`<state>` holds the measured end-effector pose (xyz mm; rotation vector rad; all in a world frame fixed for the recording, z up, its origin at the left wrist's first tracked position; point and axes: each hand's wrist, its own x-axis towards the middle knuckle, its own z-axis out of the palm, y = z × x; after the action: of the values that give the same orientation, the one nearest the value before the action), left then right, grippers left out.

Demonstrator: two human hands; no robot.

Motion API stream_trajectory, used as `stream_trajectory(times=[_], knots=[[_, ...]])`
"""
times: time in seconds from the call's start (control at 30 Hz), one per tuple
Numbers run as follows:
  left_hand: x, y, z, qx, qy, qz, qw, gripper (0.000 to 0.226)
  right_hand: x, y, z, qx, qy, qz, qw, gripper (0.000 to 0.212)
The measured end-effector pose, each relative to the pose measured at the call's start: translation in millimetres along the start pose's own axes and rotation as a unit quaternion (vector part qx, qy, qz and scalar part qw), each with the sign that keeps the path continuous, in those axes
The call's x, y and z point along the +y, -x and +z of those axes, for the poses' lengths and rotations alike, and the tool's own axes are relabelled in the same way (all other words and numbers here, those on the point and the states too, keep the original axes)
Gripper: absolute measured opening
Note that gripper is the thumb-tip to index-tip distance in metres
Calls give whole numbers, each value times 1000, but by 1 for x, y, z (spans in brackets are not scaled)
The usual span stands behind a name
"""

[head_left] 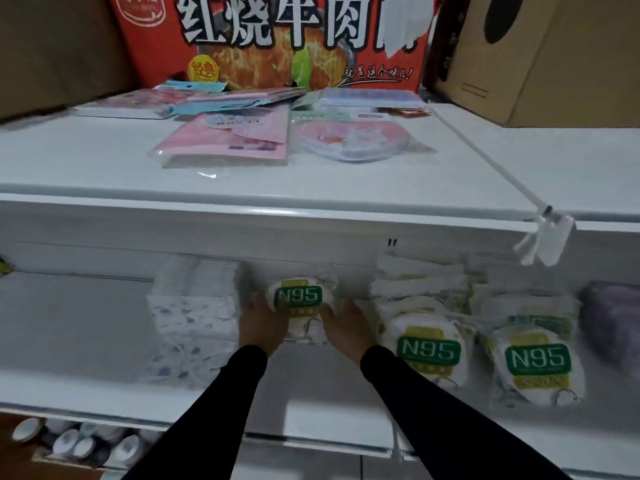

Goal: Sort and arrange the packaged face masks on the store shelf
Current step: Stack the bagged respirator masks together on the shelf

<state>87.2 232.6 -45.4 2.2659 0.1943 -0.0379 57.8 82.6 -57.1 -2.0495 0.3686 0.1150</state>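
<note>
On the lower white shelf [86,323], a stack of white N95 mask packs [298,296] with green labels sits between my hands. My left hand [261,322] grips its left side and my right hand [343,323] grips its right side. Two more piles of N95 packs stand to the right, one [429,348] close by and another [536,362] beyond it. A stack of white patterned mask packs [194,306] stands just left of my left hand. Pink mask packs [228,140] and a round pink pack [353,140] lie on the upper shelf [104,161].
A red noodle carton [277,39] and brown cardboard boxes [540,57] stand at the back of the upper shelf. A white divider rail [485,150] crosses it diagonally. A purple bundle [613,320] lies at the far right. Small cups [76,441] sit below the lower shelf.
</note>
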Motion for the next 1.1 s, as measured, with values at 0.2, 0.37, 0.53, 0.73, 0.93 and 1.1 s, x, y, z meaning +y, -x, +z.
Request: stream_trajectory(times=[0.2,0.37,0.53,0.73,0.93,1.1], knots=[[-14,-17,8,-32,125,-71,989,29,14,-40,30,0,9,72,997,60],[-14,-11,0,-9,219,-87,972,36,13,-26,29,47,-98,71,992,49],[-4,5,-23,0,360,-33,932,45,-2,17,24,109,-179,-38,977,33],[15,32,-44,-41,428,67,901,54,-23,72,-4,150,-136,-158,966,45],[59,89,-16,-101,398,128,903,28,5,115,-67,212,-118,-182,953,46],[65,136,39,-144,332,118,925,35,70,143,-115,236,-46,-163,957,49]])
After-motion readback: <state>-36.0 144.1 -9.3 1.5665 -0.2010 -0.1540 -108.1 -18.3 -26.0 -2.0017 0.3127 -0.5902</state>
